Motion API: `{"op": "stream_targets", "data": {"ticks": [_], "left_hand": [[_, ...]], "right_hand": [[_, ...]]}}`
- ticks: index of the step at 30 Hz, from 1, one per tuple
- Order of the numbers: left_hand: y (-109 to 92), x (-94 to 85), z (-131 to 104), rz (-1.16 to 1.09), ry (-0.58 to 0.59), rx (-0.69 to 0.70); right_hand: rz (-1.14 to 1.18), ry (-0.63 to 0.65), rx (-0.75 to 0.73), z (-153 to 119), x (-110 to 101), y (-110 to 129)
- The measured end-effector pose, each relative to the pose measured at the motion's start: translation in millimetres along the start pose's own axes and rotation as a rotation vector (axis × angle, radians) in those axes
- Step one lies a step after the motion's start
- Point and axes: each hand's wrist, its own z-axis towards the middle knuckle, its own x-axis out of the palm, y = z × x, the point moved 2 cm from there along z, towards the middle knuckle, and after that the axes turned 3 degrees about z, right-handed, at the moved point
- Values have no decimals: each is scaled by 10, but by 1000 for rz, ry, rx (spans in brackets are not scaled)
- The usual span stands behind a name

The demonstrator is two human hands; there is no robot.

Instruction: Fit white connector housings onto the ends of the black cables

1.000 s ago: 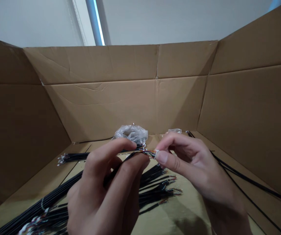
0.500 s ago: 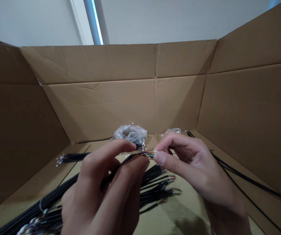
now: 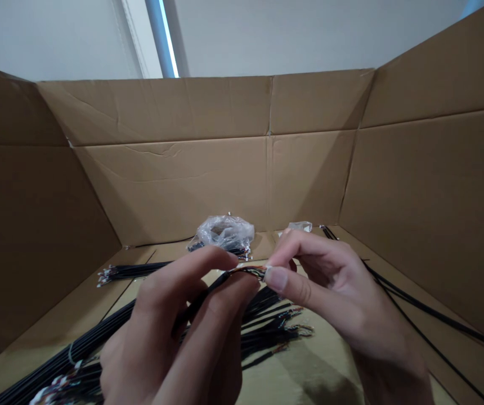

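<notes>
Near the middle of the view, my left hand (image 3: 183, 320) is closed around a black cable (image 3: 214, 287) whose thin coloured wires (image 3: 246, 271) fan out over the fingers. The thumb and forefinger of my right hand (image 3: 330, 287) pinch a small white connector (image 3: 268, 271) at the end of those wires. Most of the connector is hidden by the fingertips. Below the hands lie black cables with bare coloured wire ends (image 3: 267, 337), partly covered by my left hand.
A tied bundle of long black cables (image 3: 68, 351) lies at the lower left, near cables with white connectors (image 3: 54, 391). Clear plastic bags (image 3: 225, 232) sit at the back. Loose cables (image 3: 431, 312) run along the right. Cardboard walls (image 3: 174, 185) enclose the surface.
The left forefinger has lifted slightly off the wires, and more of the coloured wires and the cable's end now show. My right hand keeps its pinch, slightly lower.
</notes>
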Motion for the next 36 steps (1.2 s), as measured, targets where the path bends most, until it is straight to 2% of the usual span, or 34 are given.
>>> {"op": "stream_targets", "data": {"ticks": [5, 15, 22, 30, 36], "left_hand": [[69, -22, 19, 54, 1, 108], [52, -98, 20, 76, 51, 122], [62, -54, 20, 15, 30, -9], [116, -78, 6, -113, 72, -38], [64, -66, 23, -54, 35, -52]], "right_hand": [[57, -24, 4, -17, 42, -14], [89, -80, -27, -32, 115, -6], [97, -75, -5, -12, 94, -24], [170, -15, 32, -9, 92, -32], [145, -17, 37, -19, 92, -36]]}}
